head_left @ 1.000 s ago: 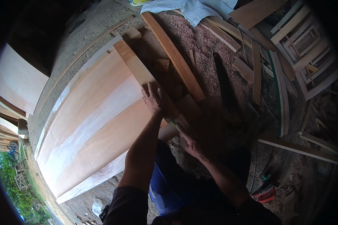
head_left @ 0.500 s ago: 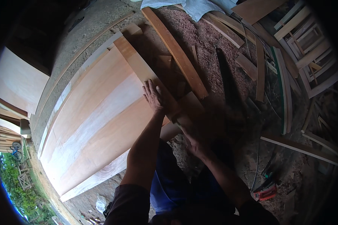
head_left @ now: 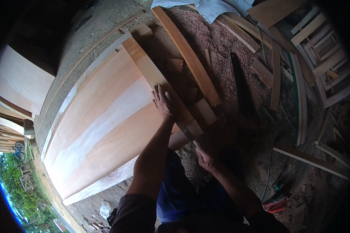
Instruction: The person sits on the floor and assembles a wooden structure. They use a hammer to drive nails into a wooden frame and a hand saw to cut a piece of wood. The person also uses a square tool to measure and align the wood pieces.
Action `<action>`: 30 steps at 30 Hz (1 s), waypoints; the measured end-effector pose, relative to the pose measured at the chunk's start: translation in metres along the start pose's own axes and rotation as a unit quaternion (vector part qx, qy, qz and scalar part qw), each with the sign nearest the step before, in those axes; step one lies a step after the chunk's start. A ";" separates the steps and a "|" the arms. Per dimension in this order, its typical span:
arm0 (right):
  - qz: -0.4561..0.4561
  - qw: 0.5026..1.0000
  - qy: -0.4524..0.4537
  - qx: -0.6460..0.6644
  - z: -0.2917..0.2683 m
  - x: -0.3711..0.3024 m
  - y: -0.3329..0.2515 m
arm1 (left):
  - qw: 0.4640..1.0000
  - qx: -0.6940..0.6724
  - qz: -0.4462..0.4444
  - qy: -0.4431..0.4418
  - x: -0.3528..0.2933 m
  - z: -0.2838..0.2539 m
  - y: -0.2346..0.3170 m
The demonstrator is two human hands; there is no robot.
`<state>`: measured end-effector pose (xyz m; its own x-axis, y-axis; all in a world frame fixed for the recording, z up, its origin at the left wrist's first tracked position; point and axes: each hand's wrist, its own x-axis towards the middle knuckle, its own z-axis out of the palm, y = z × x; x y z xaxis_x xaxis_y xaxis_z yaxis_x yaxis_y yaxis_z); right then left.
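A large wooden panel (head_left: 105,112), probably a door leaf, lies on its side before me, with lighter and darker grain bands. Along its near right end runs a thick wooden rail (head_left: 146,64). My left hand (head_left: 162,101) rests flat on this rail, fingers spread, reaching over the panel's face. Lower right, my right hand (head_left: 205,158) is closed around a slim tool with a dark end (head_left: 188,134). That dark end lies at the rail's near end; shadow hides its exact kind. A wood block (head_left: 203,111) sits beside the rail there.
A long brown beam (head_left: 186,56) lies beyond the rail, near wood shavings (head_left: 221,73). A dark handsaw-like strip (head_left: 239,83) rests there. Right are planks (head_left: 299,97), wooden frames (head_left: 330,58) and a red power tool (head_left: 275,204). A blue bicycle (head_left: 18,151) stands far left.
The view has shifted slightly, so the scene sits a little lower and further right. My right hand, blurred earlier, is drawn back slightly from the rail's end. My left hand keeps its place.
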<state>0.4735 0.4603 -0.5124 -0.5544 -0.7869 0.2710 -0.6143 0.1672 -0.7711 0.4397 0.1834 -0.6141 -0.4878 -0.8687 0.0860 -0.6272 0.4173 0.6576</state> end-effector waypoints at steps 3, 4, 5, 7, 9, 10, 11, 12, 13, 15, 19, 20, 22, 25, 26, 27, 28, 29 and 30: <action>0.153 0.979 -0.130 -0.047 0.002 0.006 -0.002 | 1.000 0.008 -0.025 -0.013 -0.003 -0.003 0.003; 0.228 0.950 -0.192 -0.087 -0.002 0.015 -0.016 | 1.000 0.000 -0.016 -0.003 -0.001 -0.004 -0.001; 0.165 0.973 -0.147 -0.061 0.000 0.012 -0.016 | 1.000 0.000 -0.015 -0.002 -0.003 -0.005 -0.005; 0.027 0.998 -0.049 -0.005 0.000 0.006 -0.003 | 1.000 -0.004 -0.003 0.011 -0.001 -0.005 -0.004; 0.089 0.989 -0.107 -0.053 0.016 0.004 0.013 | 1.000 0.013 -0.025 -0.005 -0.004 -0.009 -0.006; 0.113 0.987 -0.111 -0.034 0.020 0.000 0.020 | 0.999 0.015 -0.030 -0.011 0.001 -0.011 0.001; 0.144 0.982 -0.118 -0.014 0.019 -0.002 0.023 | 0.998 0.039 -0.030 -0.024 -0.001 -0.011 0.010; 0.115 0.989 -0.074 -0.053 0.012 0.004 0.017 | 0.997 0.065 -0.028 -0.039 -0.001 -0.013 0.021; 0.086 0.992 -0.032 -0.089 0.000 0.014 0.000 | 0.994 0.092 -0.029 -0.053 0.002 -0.019 0.028; 0.096 0.989 -0.001 -0.116 -0.012 0.033 -0.010 | 0.990 0.121 -0.031 -0.064 0.010 -0.026 0.038; 0.290 0.946 -0.133 -0.053 -0.028 0.112 -0.030 | 0.992 0.113 -0.032 -0.048 0.018 -0.026 0.025; 0.352 0.917 -0.186 -0.034 -0.032 0.137 -0.036 | 0.992 0.106 -0.038 -0.059 0.009 -0.023 0.023; 0.154 0.986 -0.058 0.009 -0.003 0.157 0.005 | 0.993 0.086 -0.025 -0.071 0.013 -0.020 0.039; -0.028 0.995 -0.061 0.072 0.052 0.237 -0.001 | 0.993 0.094 -0.035 -0.062 0.014 -0.003 -0.001; -0.040 0.989 -0.088 0.112 0.074 0.263 -0.018 | 0.990 0.114 0.042 0.076 0.009 0.008 -0.022; 0.001 0.981 -0.134 0.139 0.092 0.279 -0.026 | 0.988 0.118 0.043 0.090 0.009 0.015 -0.024; 0.047 0.971 -0.174 0.158 0.107 0.291 -0.030 | 0.990 0.117 0.034 0.075 0.010 0.014 -0.011; 0.091 0.957 -0.216 0.172 0.124 0.299 -0.032 | 0.993 0.115 0.006 0.031 0.012 0.011 -0.002; 0.128 0.937 -0.261 0.193 0.149 0.302 -0.033 | 0.992 0.123 -0.015 0.004 0.010 0.004 -0.001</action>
<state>0.4099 0.1285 -0.4905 -0.2430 -0.9509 -0.1917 -0.1940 0.2413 -0.9509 0.4331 0.1756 -0.6170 -0.4619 -0.8837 0.0751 -0.7713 0.4420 0.4580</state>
